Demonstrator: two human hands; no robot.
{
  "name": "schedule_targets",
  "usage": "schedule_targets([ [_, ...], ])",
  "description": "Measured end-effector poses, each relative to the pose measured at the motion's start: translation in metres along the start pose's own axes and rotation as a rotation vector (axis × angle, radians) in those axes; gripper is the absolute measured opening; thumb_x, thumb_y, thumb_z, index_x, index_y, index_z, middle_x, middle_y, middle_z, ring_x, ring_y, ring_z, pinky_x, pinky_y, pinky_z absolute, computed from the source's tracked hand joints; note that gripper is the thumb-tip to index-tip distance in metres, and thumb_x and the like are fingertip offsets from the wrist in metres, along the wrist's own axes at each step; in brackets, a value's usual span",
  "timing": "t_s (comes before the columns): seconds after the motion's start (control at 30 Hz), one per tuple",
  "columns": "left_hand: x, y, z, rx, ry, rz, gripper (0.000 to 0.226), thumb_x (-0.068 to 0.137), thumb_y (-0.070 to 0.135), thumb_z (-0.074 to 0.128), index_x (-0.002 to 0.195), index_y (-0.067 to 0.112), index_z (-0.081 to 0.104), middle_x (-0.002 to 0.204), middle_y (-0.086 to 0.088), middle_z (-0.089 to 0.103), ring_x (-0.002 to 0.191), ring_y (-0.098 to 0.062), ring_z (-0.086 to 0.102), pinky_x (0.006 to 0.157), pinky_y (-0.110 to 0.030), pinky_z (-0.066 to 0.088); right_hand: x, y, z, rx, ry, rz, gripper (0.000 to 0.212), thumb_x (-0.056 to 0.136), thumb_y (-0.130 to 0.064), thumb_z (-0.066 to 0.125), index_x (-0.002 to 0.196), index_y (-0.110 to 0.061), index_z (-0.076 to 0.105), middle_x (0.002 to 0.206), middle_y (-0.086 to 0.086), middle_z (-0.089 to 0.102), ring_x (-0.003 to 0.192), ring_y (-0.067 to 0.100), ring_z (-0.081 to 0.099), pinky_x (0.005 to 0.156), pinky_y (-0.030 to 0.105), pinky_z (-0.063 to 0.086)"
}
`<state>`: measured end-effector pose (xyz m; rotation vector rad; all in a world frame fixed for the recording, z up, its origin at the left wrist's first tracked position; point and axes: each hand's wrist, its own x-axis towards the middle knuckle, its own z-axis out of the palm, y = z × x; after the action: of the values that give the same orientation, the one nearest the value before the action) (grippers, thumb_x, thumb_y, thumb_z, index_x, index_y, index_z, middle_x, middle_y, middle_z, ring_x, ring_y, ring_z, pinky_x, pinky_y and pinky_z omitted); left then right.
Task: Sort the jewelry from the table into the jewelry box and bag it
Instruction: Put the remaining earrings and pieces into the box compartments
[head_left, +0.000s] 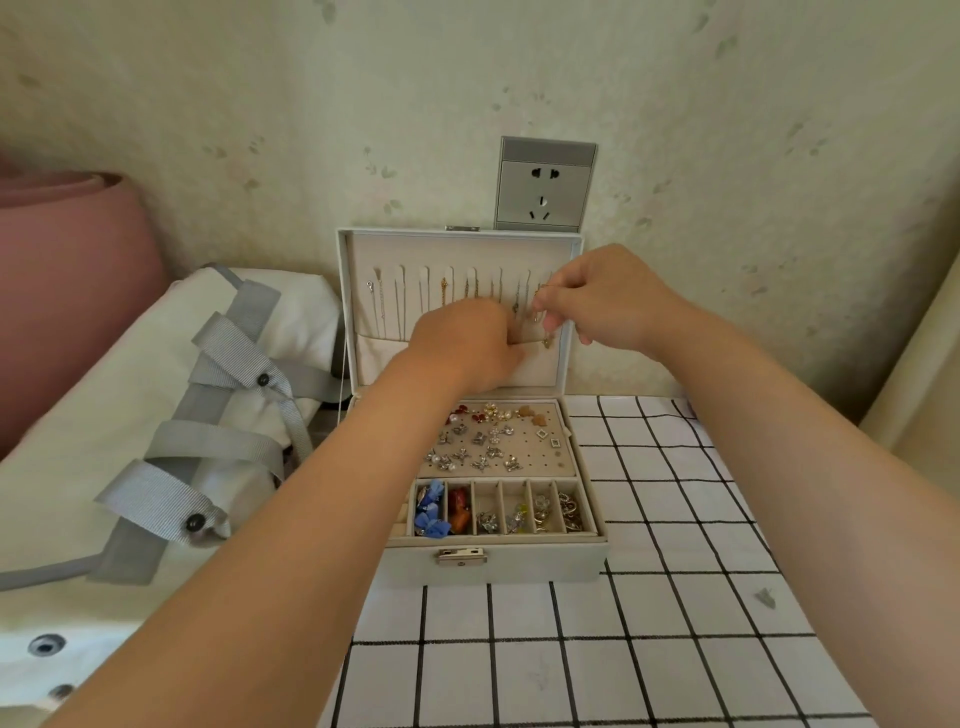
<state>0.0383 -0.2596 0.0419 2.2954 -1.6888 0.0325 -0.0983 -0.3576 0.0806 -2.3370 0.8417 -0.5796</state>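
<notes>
I am looking down on a table under a white cloth with a black grid (675, 597), pushed against a wall papered in a pale leaf print. A grey power socket (543, 187) sits on the wall just above the box lid.

The jewelry box (493, 564) stands open near the wall, its lid (353, 312) upright. Earrings (478, 441) are pinned on its perforated pad, and more fill the small front compartments. Just beside the box on the left lies a white canvas bag (104, 415) with grey straps, and a pink roll (67, 260) lies behind it. Bare cloth stretches to the right of the box and in front of it.

Both forearms reach over the box to the lid. The right hand (602, 296) pinches a thin gold necklace (545, 322) at the lid's right-hand slots, its pendant dangling. The left hand (462, 348) curls against the lid's lower pocket with its fingertips hidden, so I cannot tell whether it holds anything.
</notes>
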Motion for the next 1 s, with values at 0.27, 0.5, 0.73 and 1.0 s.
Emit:
schedule_targets([
  [0.27, -0.004, 0.009, 0.006, 0.116, 0.011, 0.051, 0.033, 0.093, 0.035, 0.055, 0.123, 0.021, 0.058, 0.119, 0.000, 0.054, 0.105, -0.023, 0.057, 0.075, -0.035, 0.046, 0.007, 0.014, 0.018, -0.244, 0.119, -0.157, 0.021, 0.090, -0.017, 0.061, 0.077, -0.009, 0.075, 0.075, 0.006, 0.073, 0.057, 0.011, 0.063, 0.063, 0.033, 0.055],
  [0.5, -0.004, 0.008, 0.004, 0.062, -0.020, 0.023, 0.030, 0.091, 0.039, 0.055, 0.118, 0.026, 0.060, 0.111, 0.002, 0.061, 0.103, -0.021, 0.059, 0.077, -0.034, 0.047, 0.006, 0.022, 0.034, -0.459, 0.073, -0.236, 0.016, 0.089, -0.017, 0.061, 0.084, -0.022, 0.076, 0.078, 0.001, 0.071, 0.073, 0.022, 0.065, 0.067, 0.040, 0.058],
  [0.73, -0.003, 0.005, 0.007, 0.035, -0.019, 0.001, 0.036, 0.090, 0.042, 0.054, 0.122, 0.025, 0.061, 0.116, 0.002, 0.062, 0.106, -0.022, 0.058, 0.083, -0.037, 0.050, 0.001, 0.018, 0.031, -0.597, 0.005, -0.217, 0.021, 0.087, -0.016, 0.063, 0.098, -0.028, 0.075, 0.089, -0.003, 0.072, 0.084, 0.021, 0.066, 0.072, 0.037, 0.057],
  [1.0, -0.015, 0.016, -0.001, 0.039, 0.001, 0.027, 0.039, 0.092, 0.036, 0.054, 0.130, 0.025, 0.059, 0.125, 0.002, 0.060, 0.112, -0.021, 0.057, 0.082, -0.033, 0.045, -0.024, 0.012, 0.002, -0.486, -0.136, -0.140, 0.020, 0.089, -0.025, 0.070, 0.109, -0.026, 0.074, 0.110, -0.007, 0.069, 0.102, 0.014, 0.063, 0.092, 0.037, 0.053],
])
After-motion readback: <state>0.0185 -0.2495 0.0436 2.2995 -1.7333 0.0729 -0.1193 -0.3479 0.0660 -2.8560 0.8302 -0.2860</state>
